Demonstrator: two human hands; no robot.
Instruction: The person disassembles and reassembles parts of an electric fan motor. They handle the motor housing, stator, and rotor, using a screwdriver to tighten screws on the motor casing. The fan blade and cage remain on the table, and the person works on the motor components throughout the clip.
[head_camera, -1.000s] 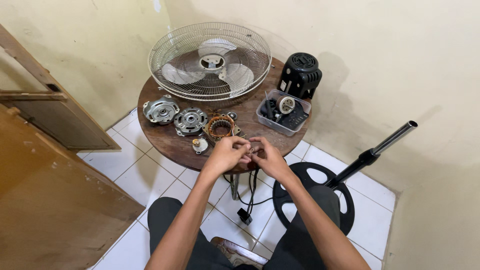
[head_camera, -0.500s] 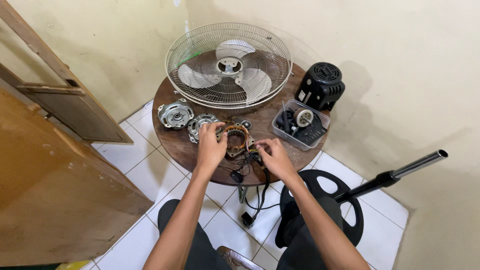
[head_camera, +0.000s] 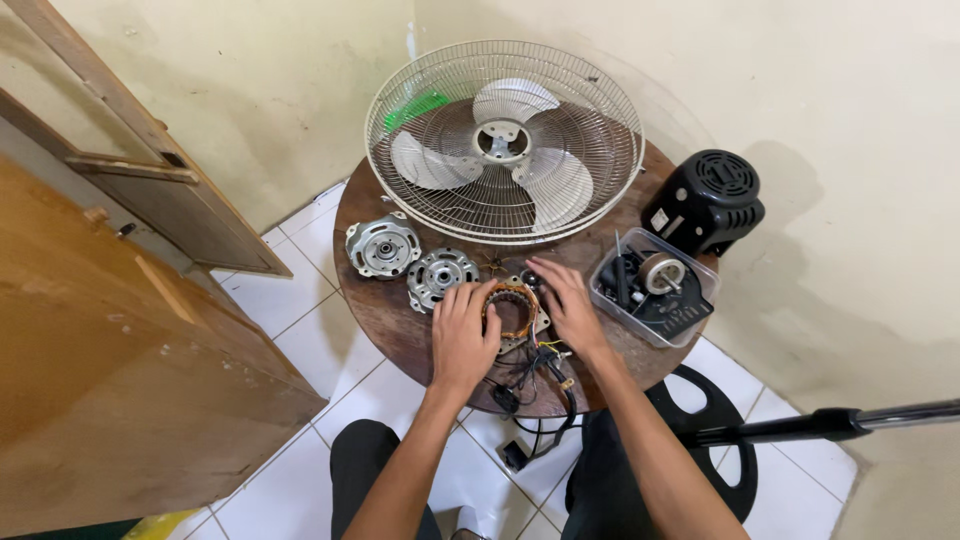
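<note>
Both hands have come down from working in the air above the wires and are now pressed flat around the stator (head_camera: 512, 312), which sits on the round wooden surface (head_camera: 385, 322) near its front edge. I see my left hand (head_camera: 463, 335) laid open over the stator's left side, fingers spread on the ring. My right hand (head_camera: 566, 305) rests open on its right side, fingertips reaching toward the fan guard (head_camera: 503, 140). Neither hand is gripping; both are steadying.

I judge the stator as heavy for its size: a stiff steel core with copper windings showing orange-brown in the middle. The core will take a firm squeeze, so the outer rim is where I would hold it. The windings look delicate, their coating easy to scratch, so I keep fingers off them. The thin wires (head_camera: 535, 375) trail off the front edge and hang down; they are soft and could snag or tear at their joints if the stator gets lifted by them.

Just left lie two metal end caps (head_camera: 381, 246) and (head_camera: 441, 275). A clear tray (head_camera: 654, 288) of parts and a black motor cover (head_camera: 704, 202) stand to the right.
</note>
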